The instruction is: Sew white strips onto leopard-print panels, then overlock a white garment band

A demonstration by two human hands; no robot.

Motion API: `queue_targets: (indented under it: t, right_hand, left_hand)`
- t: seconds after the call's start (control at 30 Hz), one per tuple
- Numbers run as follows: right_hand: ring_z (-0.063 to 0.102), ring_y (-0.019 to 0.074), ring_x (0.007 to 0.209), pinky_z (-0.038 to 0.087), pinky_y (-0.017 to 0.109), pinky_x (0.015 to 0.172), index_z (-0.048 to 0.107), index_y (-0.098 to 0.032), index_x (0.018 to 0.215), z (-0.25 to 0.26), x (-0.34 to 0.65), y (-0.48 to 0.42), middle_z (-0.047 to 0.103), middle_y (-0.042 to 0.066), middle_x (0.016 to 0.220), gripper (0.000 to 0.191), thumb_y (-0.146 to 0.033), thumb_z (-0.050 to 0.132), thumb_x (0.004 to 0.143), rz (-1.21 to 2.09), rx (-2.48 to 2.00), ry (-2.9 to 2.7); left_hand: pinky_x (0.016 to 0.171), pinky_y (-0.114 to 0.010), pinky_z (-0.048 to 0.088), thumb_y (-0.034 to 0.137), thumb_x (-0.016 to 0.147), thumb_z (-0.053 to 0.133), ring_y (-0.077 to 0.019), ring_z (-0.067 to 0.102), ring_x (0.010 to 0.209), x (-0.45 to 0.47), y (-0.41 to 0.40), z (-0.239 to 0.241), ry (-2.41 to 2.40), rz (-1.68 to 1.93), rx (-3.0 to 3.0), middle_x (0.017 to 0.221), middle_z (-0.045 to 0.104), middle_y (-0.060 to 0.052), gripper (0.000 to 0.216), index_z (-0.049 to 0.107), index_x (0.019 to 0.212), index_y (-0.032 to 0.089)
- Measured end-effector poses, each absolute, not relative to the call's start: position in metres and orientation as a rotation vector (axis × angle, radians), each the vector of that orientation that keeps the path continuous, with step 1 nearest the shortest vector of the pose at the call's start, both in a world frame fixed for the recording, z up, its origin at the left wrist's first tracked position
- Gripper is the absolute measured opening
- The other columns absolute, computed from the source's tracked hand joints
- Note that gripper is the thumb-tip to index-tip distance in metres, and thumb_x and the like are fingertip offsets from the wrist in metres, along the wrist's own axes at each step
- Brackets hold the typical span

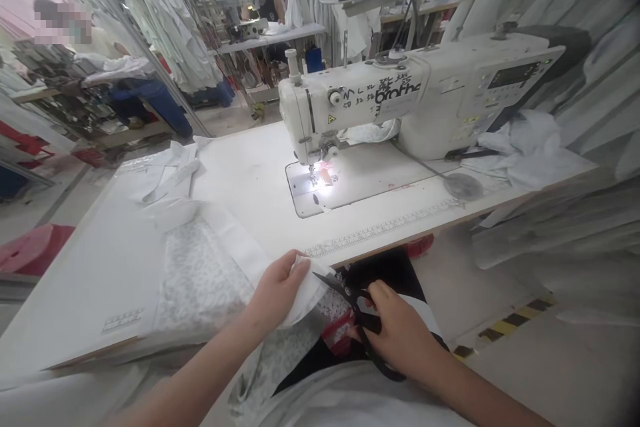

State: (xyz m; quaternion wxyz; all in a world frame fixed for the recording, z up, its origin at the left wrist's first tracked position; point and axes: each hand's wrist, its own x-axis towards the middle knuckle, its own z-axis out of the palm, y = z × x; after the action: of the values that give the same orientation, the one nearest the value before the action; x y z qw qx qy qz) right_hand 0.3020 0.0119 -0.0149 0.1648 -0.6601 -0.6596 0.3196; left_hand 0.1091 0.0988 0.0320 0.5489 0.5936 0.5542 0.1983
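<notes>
My left hand (280, 287) pinches the edge of a white piece of fabric (313, 290) at the front edge of the sewing table. In my right hand (400, 327) is a pair of black scissors (367, 320), fingers through the handle. The scissors' blades point up and left, close to the fabric's edge; whether they touch it I cannot tell. Patterned grey-and-white fabric (200, 273) lies on the table left of my left hand, and more of it hangs below. Beyond my hands stands a white sewing machine (360, 100) with its needle area lit.
A printed ruler (380, 230) runs along the table's (240, 153) front edge. White cloth scraps (173, 173) lie at the left, and crumpled white fabric (530, 147) at the right. Garments (560, 227) hang at the right. A co-worker (265, 0) sits at another machine behind.
</notes>
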Motion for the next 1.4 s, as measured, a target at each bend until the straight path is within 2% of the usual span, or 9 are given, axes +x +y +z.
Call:
queue_targets:
  t: [0.33,0.53,0.63,0.87,1.03,1.13,1.2,1.3,1.4]
  right_hand:
    - [0.048,0.0154,0.063,0.029,0.023,0.053,0.040,-0.020,0.068,-0.018,0.301,0.010,0.051,-0.001,0.071,0.023,-0.028,0.060,0.074,0.976,-1.863,-1.884]
    - [0.046,0.0139,0.057,0.030,0.023,0.051,0.038,-0.020,0.061,-0.022,0.309,0.006,0.049,-0.003,0.063,0.027,-0.032,0.058,0.076,1.106,-1.763,-1.817]
    - [0.047,0.0136,0.057,0.032,0.023,0.052,0.039,-0.020,0.063,-0.013,0.326,0.015,0.049,-0.002,0.066,0.025,-0.032,0.059,0.073,0.978,-1.819,-1.826]
    - [0.054,0.0237,0.084,0.042,0.030,0.064,0.052,-0.017,0.094,0.013,0.377,0.083,0.055,0.008,0.092,0.032,-0.043,0.055,0.076,0.435,-1.997,-1.849]
    - [0.054,0.0269,0.092,0.043,0.035,0.079,0.055,-0.014,0.103,0.009,0.411,0.122,0.057,0.011,0.095,0.038,-0.041,0.057,0.077,0.167,-2.051,-1.904]
    - [0.054,0.0282,0.092,0.043,0.036,0.081,0.057,-0.012,0.105,0.007,0.427,0.145,0.058,0.013,0.095,0.041,-0.041,0.060,0.076,0.054,-2.086,-1.948]
    - [0.053,0.0309,0.095,0.043,0.039,0.083,0.056,-0.007,0.107,0.008,0.428,0.160,0.058,0.017,0.097,0.043,-0.038,0.060,0.077,-0.040,-2.101,-1.959]
    - [0.049,0.0327,0.105,0.040,0.044,0.091,0.053,-0.001,0.112,0.007,0.400,0.168,0.055,0.022,0.109,0.036,-0.022,0.051,0.082,-0.155,-1.946,-1.988]
    - [0.044,0.0247,0.115,0.036,0.040,0.100,0.050,-0.004,0.118,0.003,0.343,0.145,0.053,0.018,0.120,0.035,-0.013,0.036,0.087,-0.015,-1.433,-2.197]
  left_hand:
    - [0.068,-0.027,0.042,0.048,0.083,0.042,-0.0186,0.054,0.076,0.112,0.092,0.030,1.254,0.438,1.487,0.080,0.060,-0.003,0.031,0.053,0.081,0.018]
    - [0.050,-0.023,0.034,0.047,0.082,0.044,-0.0138,0.047,0.054,0.099,0.094,0.047,1.233,0.199,1.625,0.060,0.053,0.001,0.031,0.056,0.073,0.019]
    - [0.050,-0.024,0.035,0.043,0.079,0.052,-0.0160,0.051,0.056,0.091,0.129,0.067,1.365,0.284,1.760,0.061,0.058,-0.001,0.025,0.062,0.075,0.019]
    - [0.071,-0.031,0.047,0.039,0.086,0.049,-0.0152,0.056,0.079,0.134,0.202,0.075,1.416,0.525,1.902,0.092,0.059,-0.005,0.030,0.057,0.096,0.012]
    - [0.072,-0.031,0.046,0.030,0.082,0.051,-0.0161,0.057,0.074,0.171,0.172,0.035,0.993,0.329,2.072,0.081,0.064,-0.003,0.018,0.065,0.081,0.018]
    - [0.079,-0.033,0.043,0.027,0.085,0.044,-0.0189,0.057,0.085,0.164,0.164,0.016,0.810,0.314,2.187,0.090,0.064,-0.005,0.022,0.064,0.092,0.020]
    - [0.079,-0.035,0.044,0.030,0.087,0.042,-0.0201,0.055,0.090,0.151,0.174,0.009,1.068,0.410,2.141,0.097,0.061,-0.007,0.025,0.060,0.101,0.019]
    - [0.078,-0.036,0.043,0.033,0.084,0.048,-0.0203,0.053,0.090,0.131,0.201,0.007,1.438,0.522,2.144,0.098,0.057,-0.008,0.025,0.057,0.103,0.018]
    - [0.082,-0.036,0.040,0.030,0.084,0.048,-0.0205,0.049,0.092,0.119,0.217,0.010,1.433,0.538,2.436,0.097,0.054,-0.007,0.017,0.059,0.088,0.018]
